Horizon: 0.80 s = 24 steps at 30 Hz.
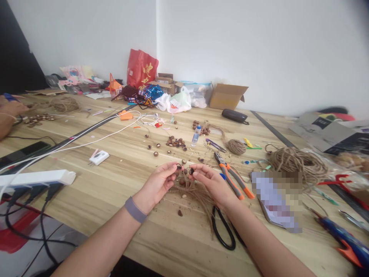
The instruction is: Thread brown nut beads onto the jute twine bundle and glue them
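My left hand (159, 184) pinches a small dark bead (179, 167) between thumb and fingertips. My right hand (211, 183) pinches a second bead (191, 171) just beside it. Strands of brown jute twine (198, 194) hang from between the two hands and spread over the wooden table (121, 192). A grey band sits on my left wrist. More brown beads (175, 142) lie scattered on the table beyond my hands.
Orange-handled pliers (233, 179) and black scissors (223, 231) lie by my right hand, a phone (276, 200) further right. Twine coils (294, 161), a small bottle (196, 135), a cardboard box (226, 96) and bags stand behind. A white power strip (37, 177) is at left. Another person's hand (10, 113) is at far left.
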{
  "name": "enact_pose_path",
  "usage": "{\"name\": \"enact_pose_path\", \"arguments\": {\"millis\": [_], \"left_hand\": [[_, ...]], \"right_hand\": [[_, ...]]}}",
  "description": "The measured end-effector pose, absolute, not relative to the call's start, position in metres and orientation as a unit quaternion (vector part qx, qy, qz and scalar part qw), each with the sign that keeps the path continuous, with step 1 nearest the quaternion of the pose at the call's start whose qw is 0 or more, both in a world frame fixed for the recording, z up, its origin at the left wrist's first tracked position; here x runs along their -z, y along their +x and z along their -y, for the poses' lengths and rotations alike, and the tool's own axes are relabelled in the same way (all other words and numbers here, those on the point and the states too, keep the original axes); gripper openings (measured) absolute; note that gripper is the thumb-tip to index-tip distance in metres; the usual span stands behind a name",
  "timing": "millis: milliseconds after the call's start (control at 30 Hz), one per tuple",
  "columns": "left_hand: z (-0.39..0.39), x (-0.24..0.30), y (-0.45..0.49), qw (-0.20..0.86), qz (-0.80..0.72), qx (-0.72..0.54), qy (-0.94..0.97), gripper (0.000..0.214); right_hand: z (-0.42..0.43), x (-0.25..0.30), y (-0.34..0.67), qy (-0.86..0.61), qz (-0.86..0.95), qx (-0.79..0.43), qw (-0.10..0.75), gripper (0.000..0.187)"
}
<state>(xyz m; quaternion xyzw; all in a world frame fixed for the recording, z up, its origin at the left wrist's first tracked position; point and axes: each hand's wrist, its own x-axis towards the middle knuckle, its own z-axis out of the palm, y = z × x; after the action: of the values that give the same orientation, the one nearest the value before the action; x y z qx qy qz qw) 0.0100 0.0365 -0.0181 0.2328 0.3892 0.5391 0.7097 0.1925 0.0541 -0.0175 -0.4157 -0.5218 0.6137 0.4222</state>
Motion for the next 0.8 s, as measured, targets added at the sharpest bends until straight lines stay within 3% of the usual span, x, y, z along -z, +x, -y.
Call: {"name": "enact_pose_path", "arguments": {"millis": [267, 500, 800], "left_hand": [[-0.037, 0.02, 0.012, 0.67, -0.428, -0.54, 0.277, 0.03], [-0.032, 0.02, 0.015, 0.619, -0.462, -0.526, 0.355, 0.036], [-0.029, 0.019, 0.02, 0.603, -0.447, -0.526, 0.399, 0.023]], "right_hand": [[-0.054, 0.021, 0.19, -0.39, 0.582, -0.584, 0.411, 0.03], [-0.053, 0.025, 0.19, -0.399, 0.686, -0.472, 0.384, 0.029], [-0.043, 0.013, 0.184, -0.425, 0.751, -0.341, 0.374, 0.022]]}}
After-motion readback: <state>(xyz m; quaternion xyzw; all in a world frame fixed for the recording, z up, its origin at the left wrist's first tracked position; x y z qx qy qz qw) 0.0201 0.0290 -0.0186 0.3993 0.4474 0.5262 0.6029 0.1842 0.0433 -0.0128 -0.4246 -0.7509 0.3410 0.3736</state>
